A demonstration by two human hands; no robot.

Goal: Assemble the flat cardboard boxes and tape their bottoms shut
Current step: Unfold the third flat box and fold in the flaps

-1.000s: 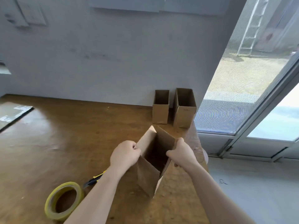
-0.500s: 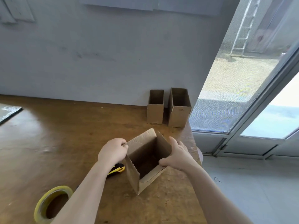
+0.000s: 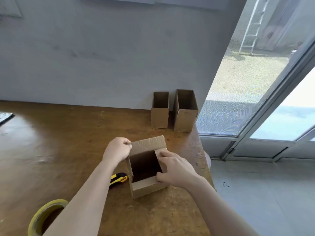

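Observation:
A small brown cardboard box [image 3: 148, 189] stands on the wooden table [image 3: 68, 143] with its open end facing up and its flaps unfolded. My left hand [image 3: 117, 149] pinches the left corner of the far flap. My right hand [image 3: 175, 169] lies over the right flap, fingers on top and thumb at the near right corner. A roll of yellow tape [image 3: 45, 217] lies at the near left, partly behind my left forearm.
Two assembled open boxes [image 3: 160, 116] [image 3: 185, 114] stand against the grey wall at the table's back right. A yellow and black utility knife [image 3: 118, 178] lies just left of the held box. The table's right edge drops to a grey floor beside glass doors.
The box has turned from tilted on a corner to standing square on the table. My right hand shifted from the rim onto the right flap. The view has moved left and down.

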